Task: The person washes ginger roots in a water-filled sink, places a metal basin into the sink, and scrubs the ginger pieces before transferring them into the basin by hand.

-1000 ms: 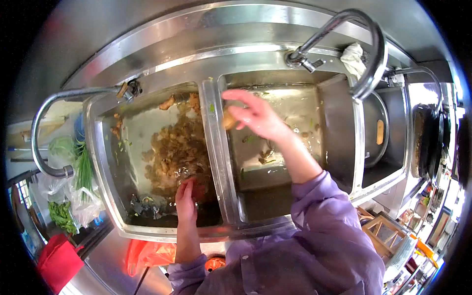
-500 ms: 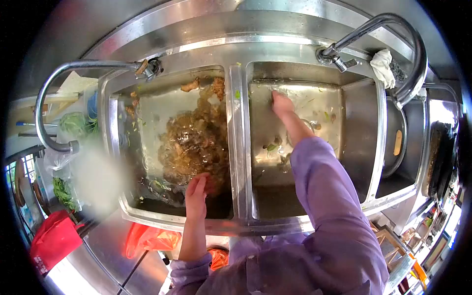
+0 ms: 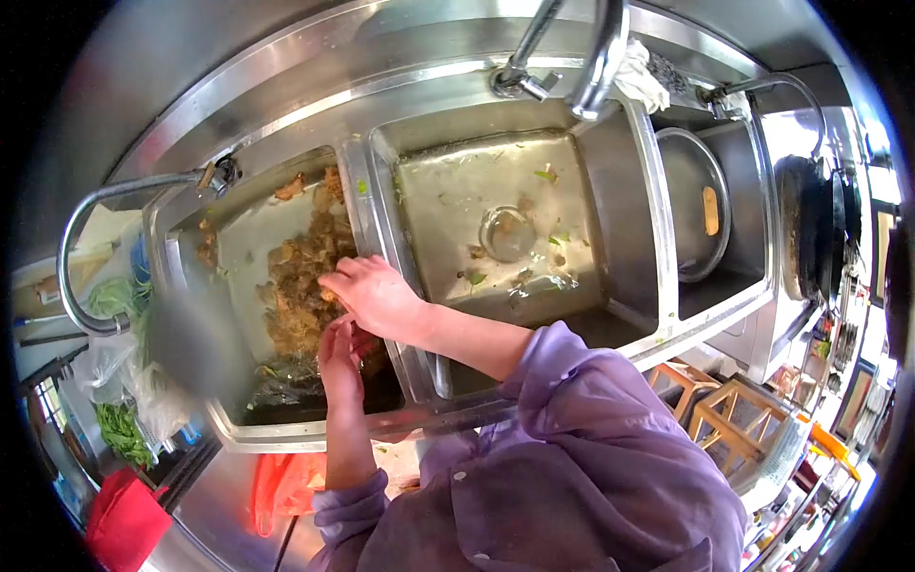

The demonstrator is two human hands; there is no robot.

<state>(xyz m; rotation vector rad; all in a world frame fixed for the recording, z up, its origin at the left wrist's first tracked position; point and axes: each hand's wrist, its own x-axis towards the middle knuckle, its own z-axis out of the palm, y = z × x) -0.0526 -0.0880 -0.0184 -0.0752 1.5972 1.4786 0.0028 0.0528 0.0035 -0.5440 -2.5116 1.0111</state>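
A heap of wet, brown, ruffled pieces (image 3: 300,286), possibly fungus, lies in the left basin of a steel sink (image 3: 389,381). Over the heap's near right side, my right hand (image 3: 376,297) has its fingers bent downward and closed, with an orange-brown bit showing at the tips. Just below it, my left hand (image 3: 340,362) is upright with curled fingers, almost meeting the right fingertips. Whatever the left fingers hold is hidden.
The right basin (image 3: 629,219) holds shallow water with leaf scraps and a round drain (image 3: 507,234). Curved taps (image 3: 91,214) overhang the sink. A third basin at right contains a round pan (image 3: 710,257). A grey blur (image 3: 200,343) covers the left basin's edge.
My right hand has left the right basin and come across to the left basin, beside my left hand. The view has turned, and the water over the brown pieces looks calmer.
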